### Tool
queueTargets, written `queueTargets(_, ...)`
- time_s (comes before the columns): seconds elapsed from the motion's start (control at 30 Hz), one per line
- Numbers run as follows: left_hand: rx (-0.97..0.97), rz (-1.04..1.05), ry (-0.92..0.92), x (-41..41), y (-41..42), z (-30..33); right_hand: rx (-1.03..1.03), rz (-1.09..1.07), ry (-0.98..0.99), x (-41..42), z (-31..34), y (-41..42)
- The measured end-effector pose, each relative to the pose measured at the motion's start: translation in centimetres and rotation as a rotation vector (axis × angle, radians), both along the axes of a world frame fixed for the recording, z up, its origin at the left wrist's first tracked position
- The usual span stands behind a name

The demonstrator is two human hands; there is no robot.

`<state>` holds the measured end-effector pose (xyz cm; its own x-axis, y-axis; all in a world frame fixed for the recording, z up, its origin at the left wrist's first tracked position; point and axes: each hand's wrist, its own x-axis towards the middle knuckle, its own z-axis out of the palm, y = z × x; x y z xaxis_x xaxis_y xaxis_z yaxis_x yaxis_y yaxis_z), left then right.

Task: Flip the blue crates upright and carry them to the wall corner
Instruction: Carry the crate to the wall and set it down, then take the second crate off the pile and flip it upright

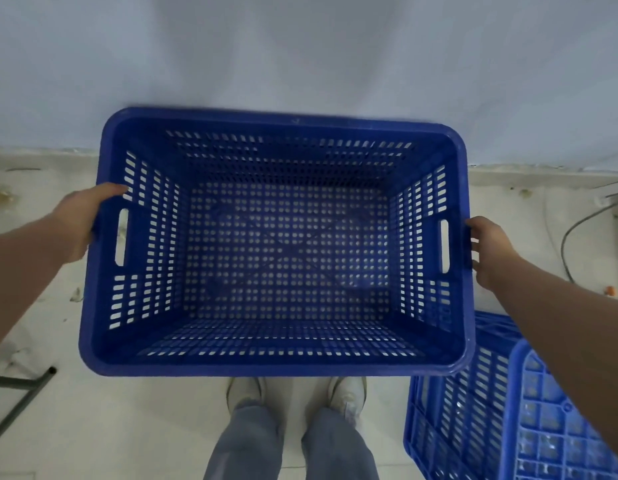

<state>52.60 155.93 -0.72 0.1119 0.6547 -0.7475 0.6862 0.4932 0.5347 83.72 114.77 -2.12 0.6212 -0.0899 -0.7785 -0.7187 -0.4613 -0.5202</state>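
Note:
A large blue perforated crate point(276, 367) is held upright in front of me, its open top facing the camera, above the pale floor and close to the wall. My left hand point(84, 220) grips its left rim by the handle slot. My right hand point(487, 247) grips the right rim by the other slot. A second blue crate point(473, 420) lies upside down on the floor at the lower right, partly hidden by my right arm and the held crate.
A pale wall point(300, 57) meets the floor just beyond the crate. A dark metal frame leg point(20, 393) stands at the lower left. A grey cable point(570, 244) curls on the floor at the right. My feet point(297, 393) stand below the crate.

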Motion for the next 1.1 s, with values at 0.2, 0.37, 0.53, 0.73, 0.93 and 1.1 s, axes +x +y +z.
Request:
queueTargets(0.2,-0.101,-0.216,0.05,-1.6,-1.7,-0.2,-0.112,0.126,-0.045,-0.8,-0.2,0.1)
queueTargets(0.37,0.166,-1.156,0.377,1.5,-5.3,2.8,-0.375,0.875,-0.147,-3.0,2.1,3.4)
queueTargets(0.53,0.326,-1.704,0.331,7.0,-9.8,9.7,-0.541,1.69,-0.365,-6.4,9.5,8.3)
queueTargets(0.73,0.437,-1.592,0.175,10.5,-16.1,24.0,-0.327,1.087,-0.311,-10.3,23.2,7.8)
queueTargets(0.93,0.667,-1.812,0.041,8.2,-21.8,38.6,-0.499,0.988,-0.219,-19.2,36.3,0.0)
queueTargets(1.1,0.774,-1.863,0.028,7.5,-23.9,48.2,-0.557,0.768,-0.285,-21.5,47.3,-5.5)
